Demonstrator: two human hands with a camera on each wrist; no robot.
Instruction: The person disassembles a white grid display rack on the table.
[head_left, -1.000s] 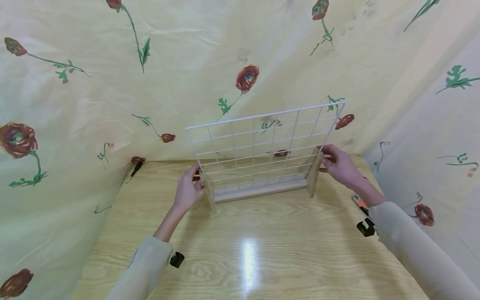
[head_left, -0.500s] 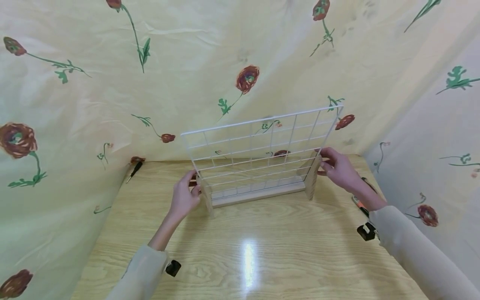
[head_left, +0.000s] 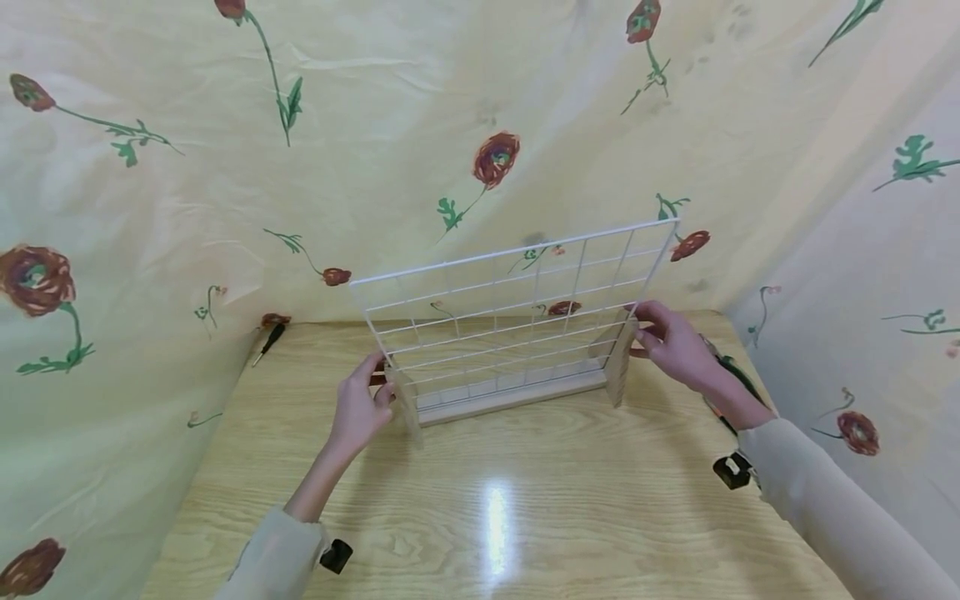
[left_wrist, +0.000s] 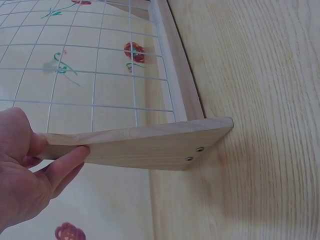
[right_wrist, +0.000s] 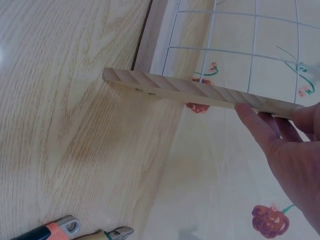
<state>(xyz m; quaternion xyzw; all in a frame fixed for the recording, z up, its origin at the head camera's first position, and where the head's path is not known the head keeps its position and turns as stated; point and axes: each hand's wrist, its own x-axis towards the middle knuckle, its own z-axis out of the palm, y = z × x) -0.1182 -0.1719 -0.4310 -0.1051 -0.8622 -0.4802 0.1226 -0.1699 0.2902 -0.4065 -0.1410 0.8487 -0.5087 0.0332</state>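
A rack with a white wire grid (head_left: 517, 251) and a pale wooden crossbar (head_left: 510, 402) stands toward the back of the table. My left hand (head_left: 356, 408) grips its left wooden side panel (left_wrist: 145, 147) near the upper end, thumb and fingers on opposite faces. Two screw heads (left_wrist: 195, 154) show low on that panel's outer face. On the other side, my right hand (head_left: 675, 346) holds the right side panel (right_wrist: 170, 87) by its upper part. The grid leans up between both panels, its top above my hands.
A black-handled screwdriver (head_left: 272, 337) lies at the table's back left corner. Beside my right forearm, partly hidden, lie a tool with an orange and black handle (right_wrist: 55, 231) and pliers (right_wrist: 120, 233). Flower-patterned cloth (head_left: 375, 167) hangs behind the table (head_left: 420, 517).
Both hands have drawn the rack a little toward me and to the left, its left end moving more. The grid's top edge sits lower in the head view. Both holds are kept.
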